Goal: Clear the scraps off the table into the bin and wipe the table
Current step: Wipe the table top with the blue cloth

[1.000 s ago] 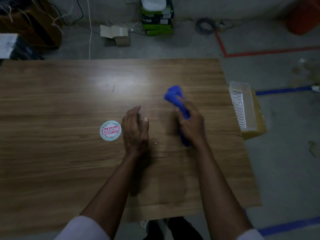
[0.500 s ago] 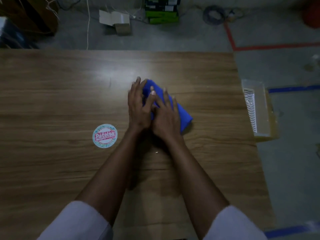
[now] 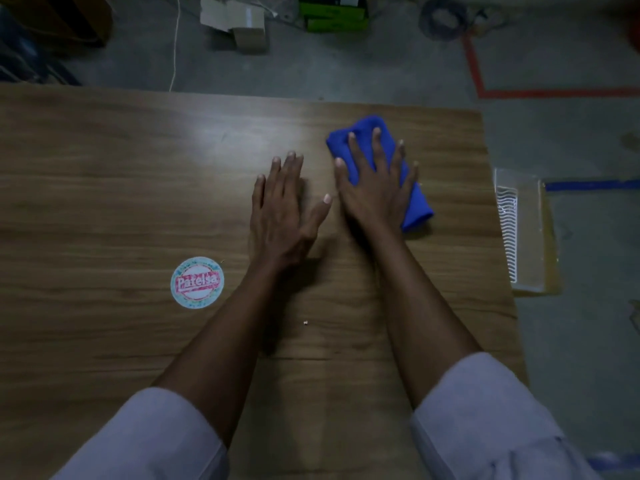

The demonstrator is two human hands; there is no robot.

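Note:
A folded blue cloth [image 3: 360, 136] lies on the wooden table [image 3: 104, 174] toward its far right. My right hand [image 3: 375, 183] presses flat on the cloth with the fingers spread. Just left of it, my left hand [image 3: 282, 206] rests flat on the bare wood, fingers straight, apart from the cloth. A tiny pale scrap [image 3: 305, 322] lies on the table between my forearms. A round sticker [image 3: 197, 282] with red lettering sits to the left of my left wrist.
A box-like bin [image 3: 530, 237] with a white ribbed insert stands on the floor by the table's right edge. Beyond the far edge lie cardboard boxes [image 3: 239, 26], a green box [image 3: 336, 15], coiled cable [image 3: 441, 17] and red floor tape [image 3: 554, 93].
Both hands were together on the cloth half a second ago. The right hand has slid the cloth right and farther away; the left hand has come off it onto the wood.

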